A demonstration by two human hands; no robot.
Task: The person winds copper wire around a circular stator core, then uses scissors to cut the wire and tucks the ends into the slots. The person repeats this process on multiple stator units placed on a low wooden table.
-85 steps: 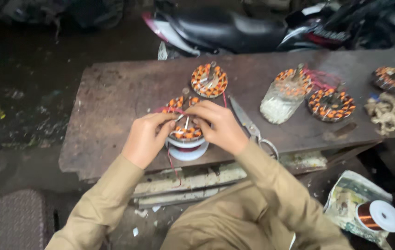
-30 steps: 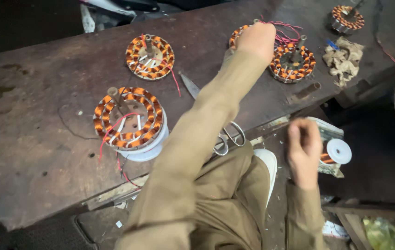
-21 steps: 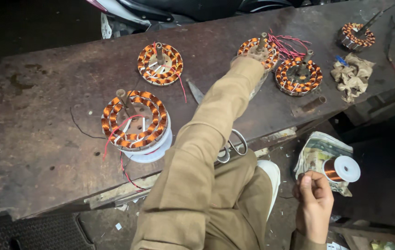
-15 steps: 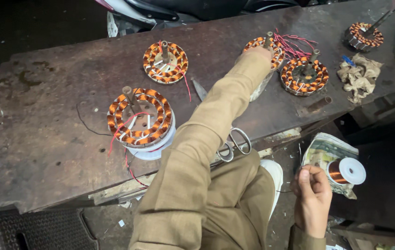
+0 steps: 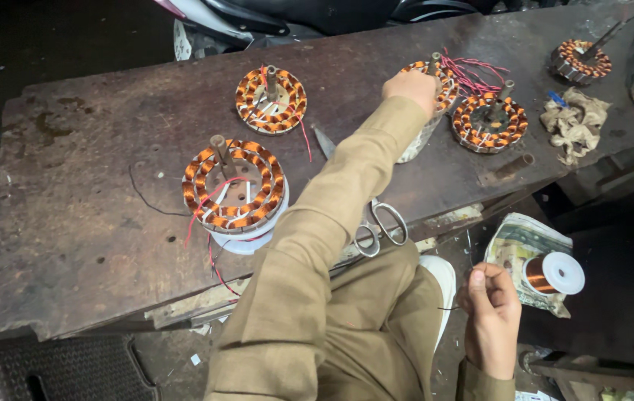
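Head camera, looking down: the left hand [image 5: 410,87] is stretched across the dark, worn wooden workbench [image 5: 86,215], its fingers curled closed over a round copper-wound stator coil with red leads [image 5: 447,80] that sits atop a clear jar near the far edge. The right hand [image 5: 491,315] hangs low beside the knee, fingers pinched on a thin wire, just beside a white spool of copper wire [image 5: 551,273] lying on newspaper. A larger copper-wound stator on a white base [image 5: 233,189] stands near the front edge, steel scissors [image 5: 380,226] beside it. A motorcycle [image 5: 287,15] is parked behind the bench.
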